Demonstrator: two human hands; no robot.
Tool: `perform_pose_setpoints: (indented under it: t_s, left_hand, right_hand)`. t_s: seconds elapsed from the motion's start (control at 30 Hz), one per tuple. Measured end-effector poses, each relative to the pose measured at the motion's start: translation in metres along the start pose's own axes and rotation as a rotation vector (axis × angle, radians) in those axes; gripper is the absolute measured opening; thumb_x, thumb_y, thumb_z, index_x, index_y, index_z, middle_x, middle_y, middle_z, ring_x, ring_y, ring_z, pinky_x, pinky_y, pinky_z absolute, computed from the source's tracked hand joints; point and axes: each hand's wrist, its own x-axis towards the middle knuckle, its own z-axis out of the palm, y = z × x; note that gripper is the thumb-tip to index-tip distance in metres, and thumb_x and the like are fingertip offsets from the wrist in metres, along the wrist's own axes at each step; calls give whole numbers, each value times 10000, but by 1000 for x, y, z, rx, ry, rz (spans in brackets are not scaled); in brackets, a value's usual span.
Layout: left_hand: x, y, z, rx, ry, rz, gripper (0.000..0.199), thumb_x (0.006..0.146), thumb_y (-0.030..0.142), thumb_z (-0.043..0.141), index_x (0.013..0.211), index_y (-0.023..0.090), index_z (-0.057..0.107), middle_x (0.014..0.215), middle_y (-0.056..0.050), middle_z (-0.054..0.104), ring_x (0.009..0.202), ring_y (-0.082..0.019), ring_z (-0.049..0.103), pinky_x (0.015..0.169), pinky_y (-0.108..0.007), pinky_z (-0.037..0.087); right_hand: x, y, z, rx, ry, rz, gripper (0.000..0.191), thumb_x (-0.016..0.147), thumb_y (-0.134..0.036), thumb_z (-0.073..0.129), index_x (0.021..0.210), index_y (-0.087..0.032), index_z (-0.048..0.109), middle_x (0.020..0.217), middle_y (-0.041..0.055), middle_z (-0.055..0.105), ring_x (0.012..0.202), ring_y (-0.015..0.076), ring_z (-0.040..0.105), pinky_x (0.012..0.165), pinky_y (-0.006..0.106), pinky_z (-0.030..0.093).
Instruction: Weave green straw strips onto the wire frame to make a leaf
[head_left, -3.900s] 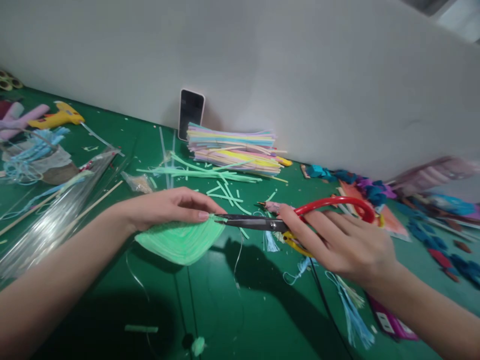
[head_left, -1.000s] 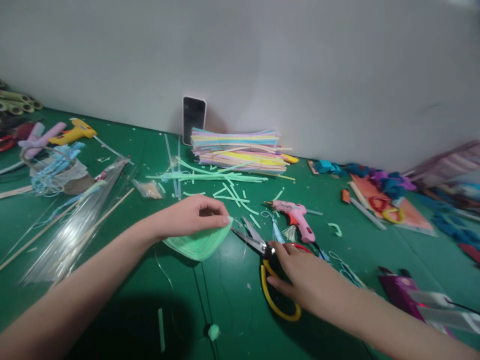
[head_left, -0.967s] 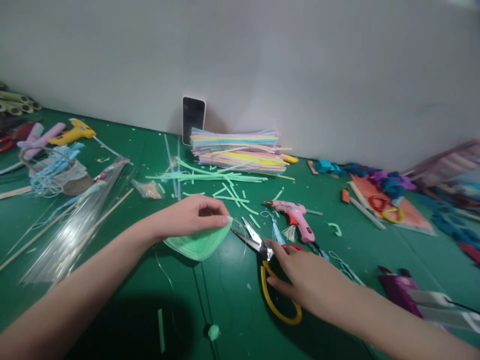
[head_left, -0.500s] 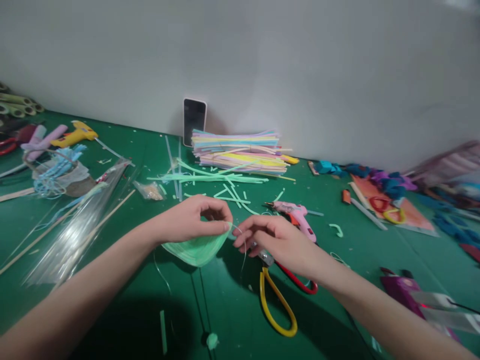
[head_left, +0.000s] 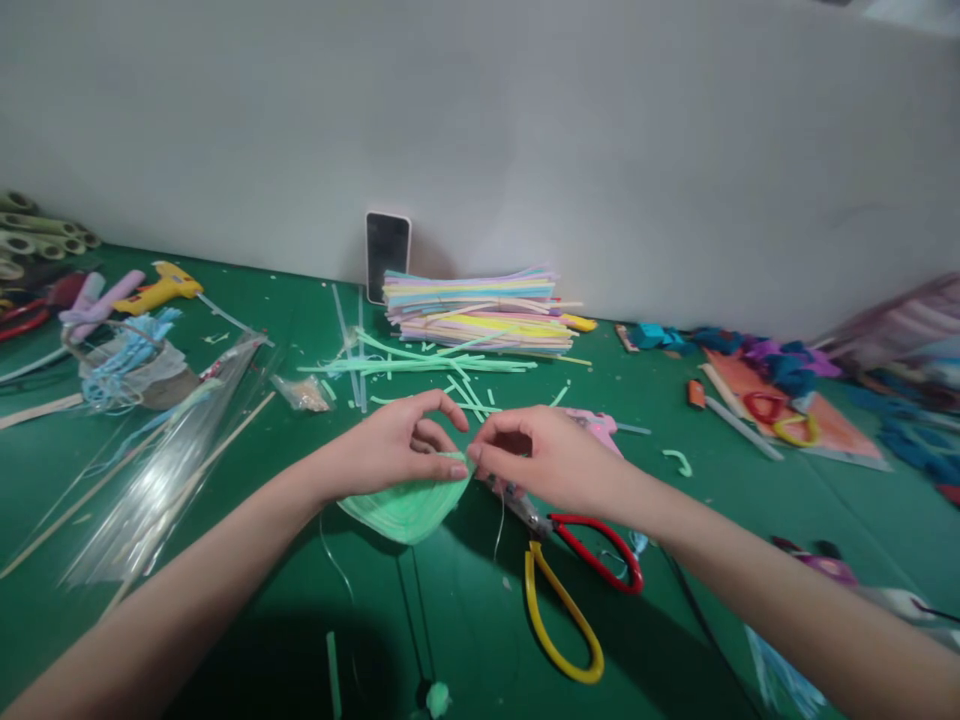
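Note:
My left hand holds a light green, fan-like piece near its right tip, thumb on top and index finger raised. Right beside that tip, my right hand pinches a thin clear thread, whose loose end hangs below the fingers. Scissors with one red and one yellow handle lie under and in front of my right hand, their blades partly hidden by it. Behind the same hand a pink glue gun is mostly covered. A small green ball lies near the front edge.
A phone leans on the wall beside bundled pastel strips. Loose green strips lie before them. At left are a yellow glue gun, a small basket and plastic sleeves; at right, an orange sheet.
My right hand has moved up and left to the tip of the green piece, its fingers now closed together. My left index finger has lifted off the piece. The view has shifted slightly.

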Motion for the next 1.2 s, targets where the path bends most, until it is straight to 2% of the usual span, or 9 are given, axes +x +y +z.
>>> perform_pose_setpoints:
  t_s: [0.27,0.43,0.53,0.67,0.8,0.9,1.03,1.13,1.2]
  left_hand:
    - [0,-2,1,-4,17,-39,437,720,338,776,1037,220,500,715,26,692,581,-111,547,542,-225,380]
    - [1,1,2,-19,-7,-25,435,717,362,781,1009,217,492,750,5,696,626,-129,572,566,-235,402]
    - [-1,2,-8,34,-59,17,361,782,423,716,1024,212,552,781,12,662,673,-127,556,604,-235,398]
    - [-8,0,-37,304,-94,-4,347,896,516,528,961,212,683,875,-3,627,781,-146,535,679,-243,391]
    - [-13,-4,-56,314,-40,-59,331,849,516,593,969,229,706,816,10,614,743,-148,528,653,-234,379]
    - [-11,-6,-56,301,-43,-58,324,820,513,626,944,229,723,791,10,624,724,-149,525,641,-236,374]
    - [-5,-7,-48,326,-19,-45,345,801,517,639,928,211,738,760,1,637,702,-151,521,625,-243,376]
    - [-5,-6,-46,342,0,-41,345,808,515,634,926,210,744,775,1,652,719,-153,541,636,-246,392]
    - [-7,-4,-46,345,62,-37,322,811,509,633,870,213,745,754,9,657,709,-154,570,627,-245,410]
  right_hand:
    - [3,2,-3,-249,-47,-141,201,926,-315,498,816,-202,623,707,-22,670,608,123,567,545,237,353]
    - [4,4,-3,-222,-124,-221,152,912,-272,519,818,-191,607,698,-27,639,598,114,542,548,228,351]
    - [3,5,-6,-141,-66,-250,148,909,-236,508,791,-192,585,707,-33,614,626,111,525,588,225,379]
    - [1,10,-17,-82,71,-213,200,919,-328,517,802,-183,589,734,-9,603,658,126,518,602,240,391]
    - [5,18,-23,-93,83,-158,299,931,-415,500,769,-179,586,679,-16,574,610,121,485,562,239,359]
    - [11,20,-22,-126,29,-180,351,952,-449,459,760,-182,584,648,-33,526,588,111,440,545,231,331]
    - [15,18,-18,-226,-1,-215,319,951,-415,485,739,-188,558,624,-40,511,578,110,435,551,228,314]
    - [14,17,-15,-360,75,-240,296,964,-358,465,726,-191,518,628,-28,517,566,115,434,560,240,293]
    - [11,17,-15,-402,139,-248,275,972,-331,441,746,-192,514,655,-14,536,581,124,448,572,245,295]
